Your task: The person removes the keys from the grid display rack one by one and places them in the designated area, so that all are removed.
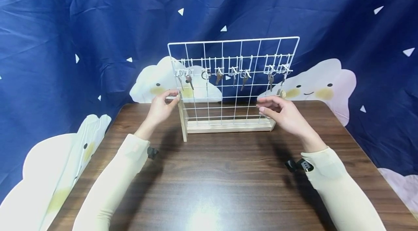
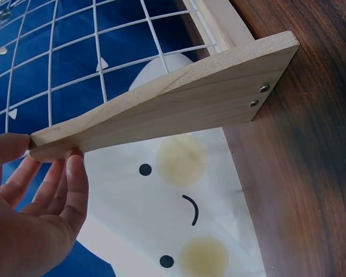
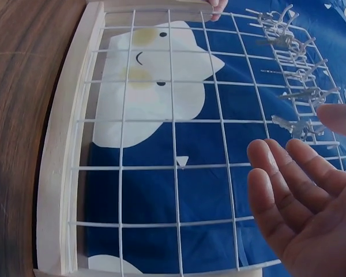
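A white wire grid rack (image 1: 233,40) stands upright on the table, set between wooden side panels and a wooden base bar (image 1: 228,126). Keys, such as a brown one (image 1: 219,76), hang from hooks across its upper part. My left hand (image 1: 160,107) grips the upper end of the left side panel (image 2: 179,95), thumb on one side and fingers on the other in the left wrist view. Near the right end of the grid, my right hand (image 1: 284,114) holds nothing; its fingers (image 3: 277,190) are spread loosely and slightly bent in the right wrist view.
The dark wooden table (image 1: 209,173) reaches well in front of the rack. Behind it hangs a blue cloth (image 1: 209,5) with white triangles and smiling clouds. Small dark devices sit at both wrists, one by the right cuff (image 1: 306,165).
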Motion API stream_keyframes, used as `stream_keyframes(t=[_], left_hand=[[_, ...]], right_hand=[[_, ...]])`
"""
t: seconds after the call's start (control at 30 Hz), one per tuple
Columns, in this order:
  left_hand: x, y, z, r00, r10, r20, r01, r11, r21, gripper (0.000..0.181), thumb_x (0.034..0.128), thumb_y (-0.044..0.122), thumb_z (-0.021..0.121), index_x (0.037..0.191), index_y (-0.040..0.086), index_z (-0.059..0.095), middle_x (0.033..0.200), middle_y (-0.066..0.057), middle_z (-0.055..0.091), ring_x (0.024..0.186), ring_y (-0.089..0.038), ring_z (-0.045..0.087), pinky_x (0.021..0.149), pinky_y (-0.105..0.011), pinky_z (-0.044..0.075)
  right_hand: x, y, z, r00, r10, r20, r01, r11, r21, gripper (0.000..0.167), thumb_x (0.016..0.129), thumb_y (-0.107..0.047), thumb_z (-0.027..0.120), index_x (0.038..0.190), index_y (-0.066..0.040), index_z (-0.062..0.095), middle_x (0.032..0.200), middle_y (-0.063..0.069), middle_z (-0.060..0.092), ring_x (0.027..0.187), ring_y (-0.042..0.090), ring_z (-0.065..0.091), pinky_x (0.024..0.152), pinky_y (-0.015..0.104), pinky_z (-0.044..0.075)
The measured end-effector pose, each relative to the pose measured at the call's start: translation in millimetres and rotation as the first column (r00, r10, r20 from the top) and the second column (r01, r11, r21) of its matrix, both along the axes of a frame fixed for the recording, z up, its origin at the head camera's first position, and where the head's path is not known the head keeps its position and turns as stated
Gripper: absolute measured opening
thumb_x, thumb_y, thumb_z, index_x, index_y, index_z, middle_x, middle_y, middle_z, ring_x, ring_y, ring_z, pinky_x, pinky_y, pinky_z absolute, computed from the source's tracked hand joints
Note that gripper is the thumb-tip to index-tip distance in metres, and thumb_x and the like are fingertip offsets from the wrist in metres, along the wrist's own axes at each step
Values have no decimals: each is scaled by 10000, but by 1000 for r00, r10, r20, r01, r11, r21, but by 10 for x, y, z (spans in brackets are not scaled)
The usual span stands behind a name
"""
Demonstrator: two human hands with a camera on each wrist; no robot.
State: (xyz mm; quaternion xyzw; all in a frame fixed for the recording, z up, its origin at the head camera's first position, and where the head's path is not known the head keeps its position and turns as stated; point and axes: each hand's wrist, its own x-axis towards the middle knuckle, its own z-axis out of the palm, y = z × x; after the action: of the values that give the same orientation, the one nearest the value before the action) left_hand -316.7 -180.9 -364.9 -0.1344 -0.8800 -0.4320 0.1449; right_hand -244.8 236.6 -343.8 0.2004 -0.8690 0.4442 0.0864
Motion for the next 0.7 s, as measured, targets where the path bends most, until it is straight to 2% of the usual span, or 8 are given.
stream_keyframes(t=[0.4, 0.7], left_hand=[[0, -3, -13, 1000, -1, -2, 1, 1000, -3, 315, 970, 218, 655, 1252, 77, 663, 1246, -168, 693, 1072, -375, 705, 959, -454, 591], [1, 6, -2, 1000, 2, 12, -2, 1000, 7, 320, 975, 235, 651, 1255, 80, 661, 1250, -177, 686, 1085, -388, 698, 949, -460, 596]], right_hand=[[-41, -165, 11, 998, 31, 50, -27, 996, -88, 321, 987, -247, 641, 1260, -77, 637, 1179, 168, 714, 895, 19, 722, 737, 190, 604], [-65, -311, 45, 998, 38, 46, -32, 993, -115, 294, 989, -219, 638, 1246, -77, 648, 1169, 176, 724, 882, 13, 708, 734, 203, 609]])
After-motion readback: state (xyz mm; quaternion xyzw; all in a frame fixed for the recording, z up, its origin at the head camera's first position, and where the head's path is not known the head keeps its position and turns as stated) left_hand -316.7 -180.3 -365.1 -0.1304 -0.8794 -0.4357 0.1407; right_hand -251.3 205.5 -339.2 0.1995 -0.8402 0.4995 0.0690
